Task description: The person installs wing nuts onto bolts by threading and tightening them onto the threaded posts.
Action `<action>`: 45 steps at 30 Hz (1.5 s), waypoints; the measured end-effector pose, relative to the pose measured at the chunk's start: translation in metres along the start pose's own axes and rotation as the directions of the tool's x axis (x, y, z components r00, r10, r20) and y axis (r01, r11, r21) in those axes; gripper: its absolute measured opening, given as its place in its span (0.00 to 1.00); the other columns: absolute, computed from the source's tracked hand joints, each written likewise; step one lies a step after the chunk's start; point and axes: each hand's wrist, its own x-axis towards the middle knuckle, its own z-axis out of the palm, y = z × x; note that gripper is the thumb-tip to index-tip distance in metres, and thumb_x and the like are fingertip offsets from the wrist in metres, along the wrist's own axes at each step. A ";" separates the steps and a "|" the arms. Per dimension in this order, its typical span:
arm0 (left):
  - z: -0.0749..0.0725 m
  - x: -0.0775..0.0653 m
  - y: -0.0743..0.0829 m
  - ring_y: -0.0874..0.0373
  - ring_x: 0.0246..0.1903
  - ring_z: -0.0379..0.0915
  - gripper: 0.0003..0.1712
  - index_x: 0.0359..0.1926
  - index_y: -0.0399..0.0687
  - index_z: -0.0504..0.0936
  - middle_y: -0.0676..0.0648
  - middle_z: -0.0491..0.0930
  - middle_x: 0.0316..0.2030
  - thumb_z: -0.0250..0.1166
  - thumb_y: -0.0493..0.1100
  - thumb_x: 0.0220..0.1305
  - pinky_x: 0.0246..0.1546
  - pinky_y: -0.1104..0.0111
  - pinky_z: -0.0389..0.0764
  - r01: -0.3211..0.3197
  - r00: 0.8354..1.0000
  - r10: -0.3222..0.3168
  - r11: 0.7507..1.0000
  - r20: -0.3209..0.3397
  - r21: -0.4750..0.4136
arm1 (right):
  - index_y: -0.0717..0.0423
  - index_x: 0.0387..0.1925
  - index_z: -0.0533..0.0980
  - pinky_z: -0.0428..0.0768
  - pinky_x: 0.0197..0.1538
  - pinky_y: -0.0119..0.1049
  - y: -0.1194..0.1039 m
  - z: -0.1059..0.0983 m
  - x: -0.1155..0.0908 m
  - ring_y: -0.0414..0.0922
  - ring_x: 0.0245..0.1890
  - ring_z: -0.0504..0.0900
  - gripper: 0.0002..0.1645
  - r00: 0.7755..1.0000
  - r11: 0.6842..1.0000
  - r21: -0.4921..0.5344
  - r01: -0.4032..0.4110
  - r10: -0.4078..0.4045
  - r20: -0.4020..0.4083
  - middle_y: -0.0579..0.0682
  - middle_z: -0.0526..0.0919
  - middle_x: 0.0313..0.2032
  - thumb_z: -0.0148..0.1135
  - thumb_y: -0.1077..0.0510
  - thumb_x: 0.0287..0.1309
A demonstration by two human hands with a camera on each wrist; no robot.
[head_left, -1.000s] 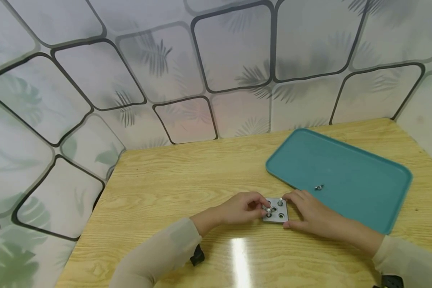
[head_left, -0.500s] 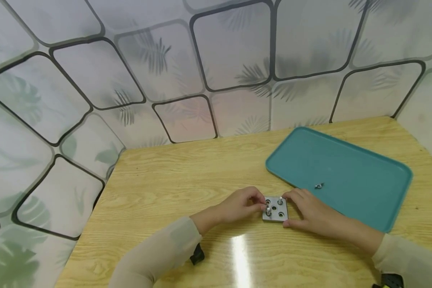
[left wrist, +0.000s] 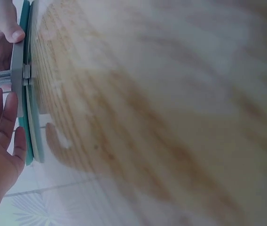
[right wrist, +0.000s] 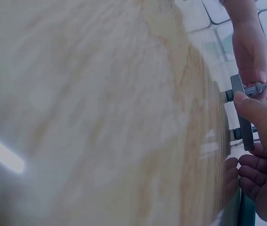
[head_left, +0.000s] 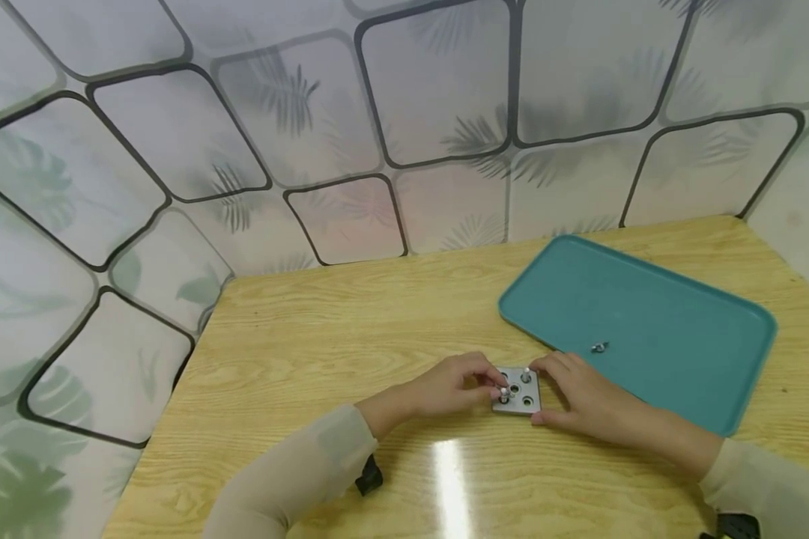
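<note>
Beside the near edge of the tray, the plate stood on the bench.
The right hand gripped the plate's right corners; the left hand pinched the nut on its near-left bolt. Holding the plate still and the nut square looked surest against cross-threading.
</note>
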 end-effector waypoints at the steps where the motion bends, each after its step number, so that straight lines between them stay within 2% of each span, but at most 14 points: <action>1: 0.000 0.000 0.000 0.69 0.44 0.71 0.11 0.48 0.45 0.80 0.50 0.78 0.43 0.59 0.40 0.67 0.49 0.76 0.73 0.005 1.000 -0.005 1.000 -0.008 0.002 | 0.63 0.55 0.69 0.74 0.53 0.53 0.000 0.000 0.000 0.54 0.53 0.72 0.41 1.000 1.000 -0.002 0.002 -0.002 0.000 0.56 0.74 0.52 0.67 0.38 0.50; 7: 0.000 0.000 0.001 0.69 0.43 0.71 0.09 0.46 0.45 0.79 0.50 0.79 0.42 0.59 0.40 0.67 0.48 0.77 0.73 0.063 0.996 -0.063 0.998 -0.065 -0.011 | 0.62 0.55 0.69 0.74 0.53 0.53 0.000 -0.001 0.000 0.54 0.53 0.72 0.41 1.000 1.000 -0.005 0.006 -0.006 -0.002 0.56 0.74 0.52 0.68 0.38 0.50; 12: 0.002 0.001 0.000 0.70 0.37 0.70 0.07 0.38 0.46 0.77 0.54 0.78 0.36 0.64 0.43 0.63 0.42 0.77 0.74 0.154 0.980 -0.162 0.985 -0.112 -0.075 | 0.62 0.54 0.70 0.74 0.53 0.52 0.000 -0.002 0.001 0.54 0.52 0.72 0.40 1.000 1.000 -0.001 0.002 -0.002 -0.005 0.56 0.75 0.51 0.69 0.39 0.49; 14: 0.003 0.002 0.000 0.70 0.35 0.69 0.07 0.37 0.46 0.77 0.54 0.77 0.34 0.64 0.44 0.63 0.39 0.77 0.74 0.168 0.977 -0.178 0.981 -0.113 -0.093 | 0.62 0.54 0.70 0.74 0.53 0.52 -0.001 -0.002 0.001 0.54 0.52 0.72 0.40 1.000 1.000 0.004 -0.001 0.001 0.001 0.55 0.75 0.51 0.69 0.39 0.49; 19: 0.002 0.001 0.000 0.70 0.35 0.70 0.08 0.42 0.47 0.79 0.54 0.79 0.38 0.62 0.44 0.65 0.38 0.77 0.74 0.144 0.986 -0.151 0.985 -0.064 -0.098 | 0.61 0.54 0.70 0.74 0.53 0.52 -0.001 -0.002 0.001 0.54 0.53 0.72 0.40 1.000 1.000 0.005 -0.007 0.007 0.005 0.55 0.75 0.52 0.68 0.38 0.49; 24: 0.002 0.000 0.000 0.69 0.36 0.71 0.13 0.46 0.49 0.79 0.55 0.77 0.37 0.67 0.45 0.60 0.40 0.77 0.75 0.113 0.993 -0.116 0.988 -0.017 -0.103 | 0.62 0.54 0.70 0.74 0.53 0.53 -0.001 -0.002 0.000 0.54 0.52 0.72 0.41 1.000 1.000 0.007 0.000 0.001 -0.008 0.56 0.75 0.52 0.68 0.37 0.49; 28: 0.002 0.000 0.000 0.69 0.37 0.71 0.14 0.46 0.47 0.80 0.52 0.75 0.37 0.68 0.42 0.59 0.42 0.76 0.76 0.058 0.998 -0.059 0.994 -0.009 -0.093 | 0.61 0.54 0.70 0.73 0.53 0.54 0.000 -0.002 0.000 0.55 0.53 0.72 0.41 1.000 1.000 0.017 -0.006 0.006 -0.003 0.56 0.75 0.52 0.68 0.37 0.49; 34: 0.000 0.000 0.000 0.70 0.40 0.71 0.11 0.47 0.43 0.80 0.49 0.77 0.41 0.62 0.38 0.64 0.44 0.77 0.75 0.001 1.000 -0.001 0.999 -0.010 -0.053 | 0.61 0.54 0.70 0.73 0.54 0.54 -0.001 -0.004 0.000 0.55 0.53 0.72 0.41 1.000 1.000 0.021 -0.011 0.011 0.005 0.56 0.75 0.52 0.67 0.36 0.49; 37: -0.001 0.000 0.000 0.70 0.40 0.71 0.11 0.48 0.44 0.79 0.49 0.77 0.42 0.61 0.39 0.66 0.44 0.78 0.75 0.009 1.000 -0.010 1.000 -0.025 -0.027 | 0.61 0.54 0.70 0.73 0.53 0.54 -0.001 -0.004 0.001 0.55 0.53 0.72 0.41 1.000 1.000 0.020 -0.006 0.006 0.002 0.56 0.75 0.52 0.67 0.36 0.49; 40: -0.001 0.000 0.000 0.69 0.40 0.71 0.10 0.47 0.44 0.79 0.49 0.78 0.42 0.61 0.39 0.65 0.43 0.78 0.75 0.047 0.997 -0.049 0.998 -0.052 -0.034 | 0.61 0.54 0.70 0.73 0.54 0.54 -0.001 -0.003 0.001 0.55 0.53 0.72 0.41 1.000 1.000 0.019 -0.010 0.009 0.002 0.55 0.75 0.51 0.68 0.36 0.49; 45: 0.000 0.000 0.001 0.68 0.37 0.71 0.06 0.40 0.44 0.78 0.50 0.79 0.38 0.65 0.39 0.62 0.41 0.77 0.75 0.111 0.986 -0.119 0.991 -0.114 -0.071 | 0.61 0.55 0.69 0.73 0.54 0.53 0.000 -0.002 0.001 0.54 0.53 0.72 0.41 1.000 1.000 0.017 -0.011 0.010 0.010 0.55 0.74 0.52 0.68 0.37 0.49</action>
